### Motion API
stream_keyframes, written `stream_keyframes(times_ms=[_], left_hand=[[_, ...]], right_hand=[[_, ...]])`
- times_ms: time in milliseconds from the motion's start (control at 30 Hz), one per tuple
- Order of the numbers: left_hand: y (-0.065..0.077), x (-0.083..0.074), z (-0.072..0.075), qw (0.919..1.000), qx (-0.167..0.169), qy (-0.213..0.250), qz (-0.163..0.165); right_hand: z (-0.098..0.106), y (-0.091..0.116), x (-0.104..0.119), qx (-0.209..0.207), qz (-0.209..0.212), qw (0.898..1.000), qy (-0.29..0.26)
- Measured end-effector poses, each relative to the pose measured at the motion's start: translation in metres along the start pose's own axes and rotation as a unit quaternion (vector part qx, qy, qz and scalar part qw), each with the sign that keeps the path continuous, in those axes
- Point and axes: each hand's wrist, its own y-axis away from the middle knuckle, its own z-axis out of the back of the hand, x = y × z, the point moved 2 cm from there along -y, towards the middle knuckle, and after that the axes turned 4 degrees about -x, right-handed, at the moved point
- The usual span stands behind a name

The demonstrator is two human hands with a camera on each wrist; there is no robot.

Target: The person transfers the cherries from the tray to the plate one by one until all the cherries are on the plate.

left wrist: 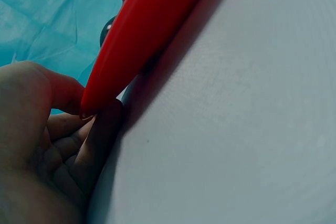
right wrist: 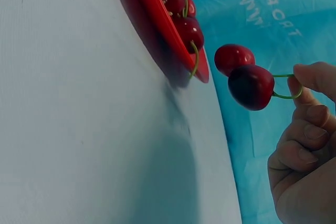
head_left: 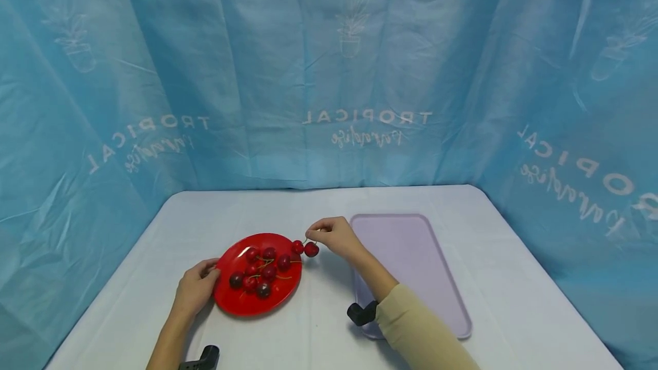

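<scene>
My right hand (head_left: 336, 237) pinches the green stems of two red cherries (head_left: 311, 249) between thumb and forefinger. This pair hangs beside the right rim of a red plate (head_left: 239, 302), and in the right wrist view the cherries (right wrist: 251, 88) are clear of it. Several more cherries (head_left: 269, 272), bright red to nearly black, lie on the plate with some stems showing. At the plate's left rim, my left hand (head_left: 194, 289) holds the edge. The left wrist view shows the thumb on top of the rim (left wrist: 113, 61) and fingers beneath, with the plate tilted slightly.
A pale purple tray (head_left: 401, 244) lies to the right on the white table (head_left: 319, 324), partly under my right forearm. Blue curtains (head_left: 329, 73) with printed lettering surround the back and sides. A black wrist device (head_left: 362, 313) sits on my right wrist.
</scene>
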Motion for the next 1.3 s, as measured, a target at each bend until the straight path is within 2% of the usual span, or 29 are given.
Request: stream_keyframes(times_ms=[233, 633, 833, 1300], left_hand=[[0.001, 0.0, 0.001, 1.0, -0.002, -0.001, 0.001], [0.001, 0.0, 0.0, 0.9999, 0.004, 0.005, -0.008], [0.0, -0.001, 0.0, 1.0, 0.009, -0.002, -0.002], [0.0, -0.001, 0.001, 1.0, 0.007, -0.004, -0.002]], right_hand=[[-0.012, 0.004, 0.001, 0.006, -0.025, 0.999, -0.035], [-0.025, 0.01, -0.001, 0.012, -0.029, 0.999, -0.035], [-0.033, 0.013, -0.006, 0.018, -0.031, 0.999, -0.036], [-0.042, 0.019, -0.013, 0.024, -0.03, 0.999, 0.031]])
